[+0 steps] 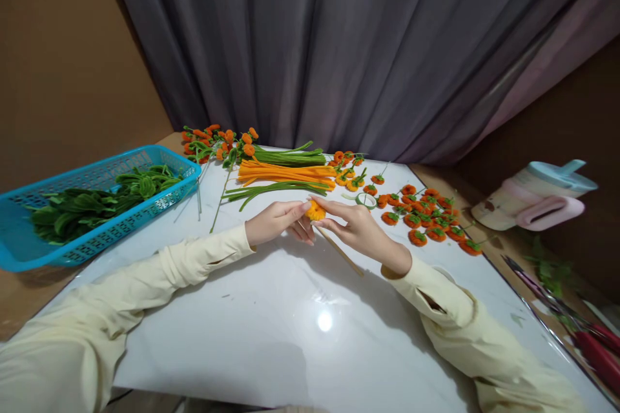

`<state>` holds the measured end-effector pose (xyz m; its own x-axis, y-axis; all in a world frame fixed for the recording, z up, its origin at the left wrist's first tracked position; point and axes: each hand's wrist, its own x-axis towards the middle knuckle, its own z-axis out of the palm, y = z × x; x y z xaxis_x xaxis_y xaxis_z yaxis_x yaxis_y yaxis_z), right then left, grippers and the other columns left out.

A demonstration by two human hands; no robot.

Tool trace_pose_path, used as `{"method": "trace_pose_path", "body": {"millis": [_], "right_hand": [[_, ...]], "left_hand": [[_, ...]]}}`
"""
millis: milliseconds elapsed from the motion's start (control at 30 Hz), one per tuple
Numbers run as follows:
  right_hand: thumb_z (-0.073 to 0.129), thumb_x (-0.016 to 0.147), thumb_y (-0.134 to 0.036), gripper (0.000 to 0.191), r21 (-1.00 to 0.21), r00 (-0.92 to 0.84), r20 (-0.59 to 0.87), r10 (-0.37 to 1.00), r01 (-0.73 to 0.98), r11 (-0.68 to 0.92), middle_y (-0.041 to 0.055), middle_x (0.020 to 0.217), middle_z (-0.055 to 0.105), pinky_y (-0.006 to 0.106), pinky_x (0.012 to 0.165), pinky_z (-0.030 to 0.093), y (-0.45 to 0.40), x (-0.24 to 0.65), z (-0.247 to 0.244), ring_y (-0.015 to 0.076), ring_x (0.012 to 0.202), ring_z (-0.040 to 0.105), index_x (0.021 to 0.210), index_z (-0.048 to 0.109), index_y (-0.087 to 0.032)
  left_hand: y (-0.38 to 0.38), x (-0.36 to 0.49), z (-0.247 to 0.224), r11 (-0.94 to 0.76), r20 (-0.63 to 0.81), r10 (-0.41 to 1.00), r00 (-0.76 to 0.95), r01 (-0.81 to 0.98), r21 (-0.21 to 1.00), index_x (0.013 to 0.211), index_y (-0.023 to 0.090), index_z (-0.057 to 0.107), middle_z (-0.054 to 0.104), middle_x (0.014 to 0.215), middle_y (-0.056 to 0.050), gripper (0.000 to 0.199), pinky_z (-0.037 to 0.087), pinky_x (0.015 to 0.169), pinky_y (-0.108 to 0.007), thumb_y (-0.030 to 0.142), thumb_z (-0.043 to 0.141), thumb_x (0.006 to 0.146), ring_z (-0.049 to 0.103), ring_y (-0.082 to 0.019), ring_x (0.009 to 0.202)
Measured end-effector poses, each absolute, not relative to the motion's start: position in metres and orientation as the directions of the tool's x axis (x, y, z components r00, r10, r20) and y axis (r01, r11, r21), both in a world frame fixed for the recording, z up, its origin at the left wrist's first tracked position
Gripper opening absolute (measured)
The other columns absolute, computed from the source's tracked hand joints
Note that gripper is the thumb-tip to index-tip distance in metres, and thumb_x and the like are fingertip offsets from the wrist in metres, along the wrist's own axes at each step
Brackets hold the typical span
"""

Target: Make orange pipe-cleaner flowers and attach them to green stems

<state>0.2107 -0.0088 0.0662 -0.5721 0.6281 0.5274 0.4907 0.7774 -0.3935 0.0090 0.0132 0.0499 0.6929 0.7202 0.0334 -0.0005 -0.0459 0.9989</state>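
As we hold the yellow flower point(316, 210) over the table point(242, 335) | left hand point(279, 221), right hand point(357, 227): fingers nearly closed, pinching its edges | probably light, soft, easily squashed | we judge a gentle rim grip best

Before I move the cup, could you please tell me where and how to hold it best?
Probably by the pink handle, with the right hand coming from the near side: the handle stands out from the cup toward you, below the lid, and looks easier to grip than the wide body.
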Motion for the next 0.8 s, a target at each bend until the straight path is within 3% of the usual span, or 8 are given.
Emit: {"method": "trace_pose_path", "body": {"millis": [167, 400, 633, 800], "right_hand": [[0.063, 0.082, -0.028, 0.039, -0.468, -0.524, 0.531, 0.666, 0.474, 0.746, 0.0042, 0.111, 0.065, 0.025, 0.078, 0.053, -0.014, 0.211, 0.075, 0.0187, 0.094, 0.066, 0.120, 0.059, -0.022], [0.064, 0.081, -0.027, 0.037, -0.482, -0.488, 0.597, 0.637, 0.416, 0.771, 0.0026, 0.108, 0.067, 0.024, 0.082, 0.053, -0.022, 0.205, 0.076, 0.0180, 0.096, 0.065, 0.117, 0.062, -0.022], [0.063, 0.082, -0.024, 0.032, -0.424, -0.480, 0.644, 0.596, 0.425, 0.800, 0.0036, 0.096, 0.070, 0.021, 0.073, 0.055, -0.024, 0.202, 0.075, 0.0154, 0.084, 0.068, 0.113, 0.063, -0.021], [0.061, 0.083, -0.025, 0.032, -0.370, -0.476, 0.656, 0.585, 0.473, 0.800, 0.0060, 0.095, 0.069, 0.027, 0.076, 0.055, -0.023, 0.201, 0.074, 0.0173, 0.084, 0.067, 0.115, 0.060, -0.020]], "left_hand": [[0.012, 0.005, 0.056, -0.236, 0.152, 0.671, 0.726, 0.015, 0.972, 0.079, 0.011, 0.054, 0.067, 0.067, -0.009, 0.047, 0.052, 0.057, -0.024, 0.057, 0.044, 0.085, 0.067, -0.016, 0.061], [0.006, 0.005, 0.057, -0.471, 0.315, 0.686, 0.656, 0.069, 0.880, 0.069, 0.013, 0.053, 0.061, 0.057, -0.002, 0.045, 0.046, 0.049, -0.018, 0.050, 0.040, 0.090, 0.058, -0.008, 0.047], [0.005, 0.005, 0.060, -0.420, 0.292, 0.691, 0.661, 0.039, 0.907, 0.071, 0.013, 0.054, 0.061, 0.057, -0.002, 0.042, 0.045, 0.046, -0.018, 0.050, 0.044, 0.088, 0.058, -0.009, 0.046], [0.012, 0.004, 0.064, -0.242, 0.155, 0.677, 0.719, 0.019, 0.970, 0.076, 0.011, 0.055, 0.063, 0.063, -0.006, 0.048, 0.046, 0.045, -0.021, 0.057, 0.045, 0.085, 0.061, -0.012, 0.052]]}}
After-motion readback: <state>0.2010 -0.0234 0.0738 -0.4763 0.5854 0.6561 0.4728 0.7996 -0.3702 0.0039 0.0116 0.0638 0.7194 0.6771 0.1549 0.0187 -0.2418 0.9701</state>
